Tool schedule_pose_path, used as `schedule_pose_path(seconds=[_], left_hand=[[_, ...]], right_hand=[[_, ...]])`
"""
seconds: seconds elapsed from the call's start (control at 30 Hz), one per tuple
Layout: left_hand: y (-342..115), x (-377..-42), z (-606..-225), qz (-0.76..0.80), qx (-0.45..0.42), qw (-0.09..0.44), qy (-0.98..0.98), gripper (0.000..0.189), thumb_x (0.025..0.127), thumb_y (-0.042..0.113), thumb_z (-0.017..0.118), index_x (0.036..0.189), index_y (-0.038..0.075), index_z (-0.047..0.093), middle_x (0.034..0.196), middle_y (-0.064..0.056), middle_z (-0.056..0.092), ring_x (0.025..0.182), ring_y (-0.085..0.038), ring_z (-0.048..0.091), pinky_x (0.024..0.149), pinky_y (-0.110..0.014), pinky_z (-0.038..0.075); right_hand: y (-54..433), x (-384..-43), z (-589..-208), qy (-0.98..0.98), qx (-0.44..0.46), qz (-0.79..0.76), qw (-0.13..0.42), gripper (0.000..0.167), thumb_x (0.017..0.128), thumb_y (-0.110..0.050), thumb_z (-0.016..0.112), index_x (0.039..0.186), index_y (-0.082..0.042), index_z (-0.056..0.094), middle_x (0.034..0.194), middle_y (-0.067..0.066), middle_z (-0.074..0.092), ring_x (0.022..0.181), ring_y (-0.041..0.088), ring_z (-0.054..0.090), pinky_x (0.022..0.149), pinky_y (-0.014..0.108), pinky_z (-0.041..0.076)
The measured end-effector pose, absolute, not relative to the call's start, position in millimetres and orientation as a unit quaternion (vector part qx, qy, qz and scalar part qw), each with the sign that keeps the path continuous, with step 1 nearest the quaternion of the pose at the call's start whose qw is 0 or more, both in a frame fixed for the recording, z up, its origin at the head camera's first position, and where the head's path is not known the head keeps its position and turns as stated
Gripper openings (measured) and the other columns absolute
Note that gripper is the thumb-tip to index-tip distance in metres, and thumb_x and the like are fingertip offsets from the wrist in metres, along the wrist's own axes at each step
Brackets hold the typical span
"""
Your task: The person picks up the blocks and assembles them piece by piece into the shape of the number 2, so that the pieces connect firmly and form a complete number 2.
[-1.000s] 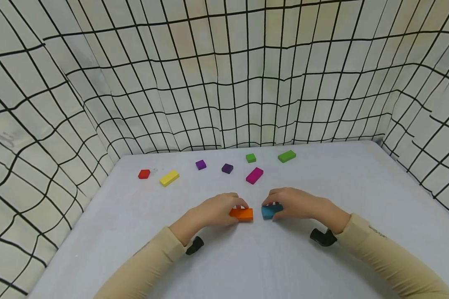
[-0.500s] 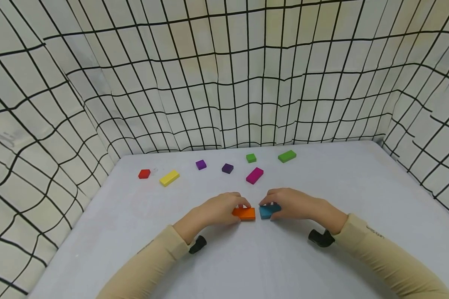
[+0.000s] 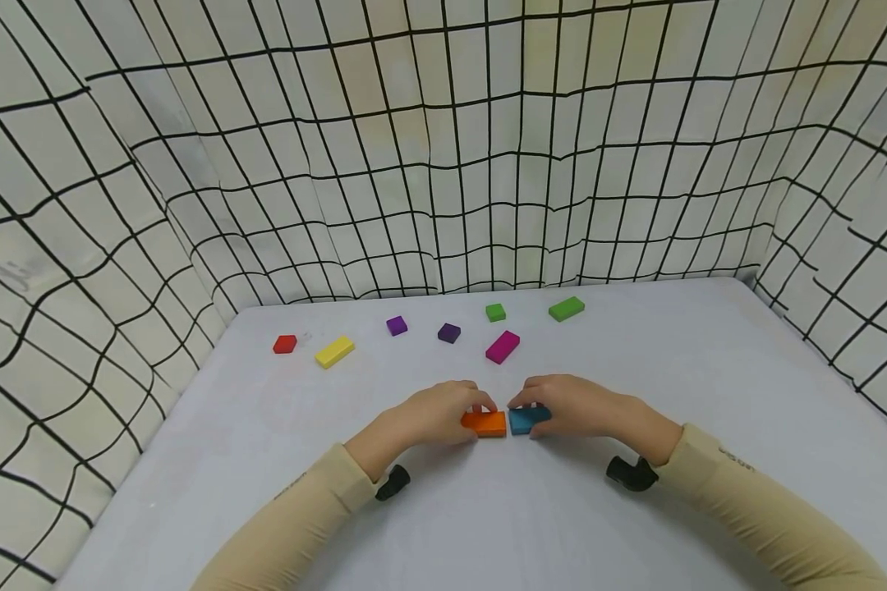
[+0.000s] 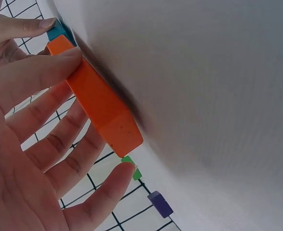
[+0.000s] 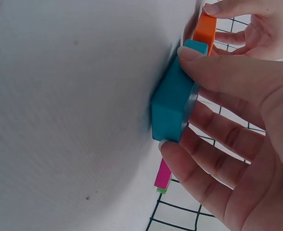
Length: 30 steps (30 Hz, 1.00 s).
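Note:
My left hand (image 3: 440,412) pinches an orange block (image 3: 485,424) between thumb and fingers, low over the white table. Facing it, my right hand (image 3: 576,406) holds a blue block (image 3: 528,419) in the same way. The blocks lie end to end in the head view, a thin gap between them. In the left wrist view the thumb presses the near long face of the orange block (image 4: 100,103), and the little finger is held away from it. The right wrist view has the thumb on the blue block (image 5: 173,96), whose far side the fingers partly hide.
Behind the hands lie a red block (image 3: 284,344), a yellow block (image 3: 335,352), two purple blocks (image 3: 397,326), a magenta block (image 3: 503,347), a small green cube (image 3: 496,313) and a longer green block (image 3: 567,309). Black-gridded white walls (image 3: 473,180) enclose the table (image 3: 488,525) at the back and sides.
The orange block has slid right in my left hand, and the blue block has slid left in my right hand. The gap between them has narrowed to a sliver.

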State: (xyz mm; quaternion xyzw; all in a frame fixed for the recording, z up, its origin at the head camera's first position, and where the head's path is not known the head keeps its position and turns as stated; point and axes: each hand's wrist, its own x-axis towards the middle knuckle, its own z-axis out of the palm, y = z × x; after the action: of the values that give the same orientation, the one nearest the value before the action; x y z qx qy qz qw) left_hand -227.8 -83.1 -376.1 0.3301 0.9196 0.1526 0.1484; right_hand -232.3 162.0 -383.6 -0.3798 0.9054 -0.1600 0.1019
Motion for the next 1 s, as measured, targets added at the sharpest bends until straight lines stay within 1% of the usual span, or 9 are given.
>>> schedule_pose_path(seconds=[0.4,0.7,1.0], left_hand=[[-81.2,-228.7,-379.2,0.153,0.327,0.154,0.92,0.038,0.09,0.013,0.079,0.127,0.015,0.072,0.109,0.003,0.065,0.103,-0.016,0.062,0.09,-0.033,0.054],[-80.5,-227.6,-378.6,0.152,0.332,0.145,0.919,0.037,0.089,0.013,0.08,0.126,0.013,0.072,0.109,0.0,0.066,0.102,-0.018,0.062,0.09,-0.035,0.055],[-81.1,-227.5,-378.1,0.154,0.33,0.151,0.919,0.038,0.089,0.014,0.081,0.126,0.013,0.072,0.107,0.0,0.065,0.101,-0.018,0.062,0.088,-0.033,0.055]], right_hand=[[159.1,-231.1,-383.8,0.904,-0.387,-0.158,0.095,0.042,0.085,-0.018,0.086,0.124,-0.009,0.074,0.103,-0.003,0.065,0.093,0.014,0.06,0.086,0.031,0.056],[158.9,-229.9,-383.8,0.903,-0.389,-0.159,0.089,0.041,0.085,-0.018,0.086,0.123,-0.009,0.074,0.101,-0.004,0.064,0.091,0.012,0.059,0.084,0.027,0.056],[157.3,-229.4,-383.0,0.9,-0.394,-0.161,0.096,0.04,0.086,-0.018,0.085,0.123,-0.009,0.074,0.102,-0.003,0.065,0.091,0.013,0.06,0.085,0.029,0.056]])
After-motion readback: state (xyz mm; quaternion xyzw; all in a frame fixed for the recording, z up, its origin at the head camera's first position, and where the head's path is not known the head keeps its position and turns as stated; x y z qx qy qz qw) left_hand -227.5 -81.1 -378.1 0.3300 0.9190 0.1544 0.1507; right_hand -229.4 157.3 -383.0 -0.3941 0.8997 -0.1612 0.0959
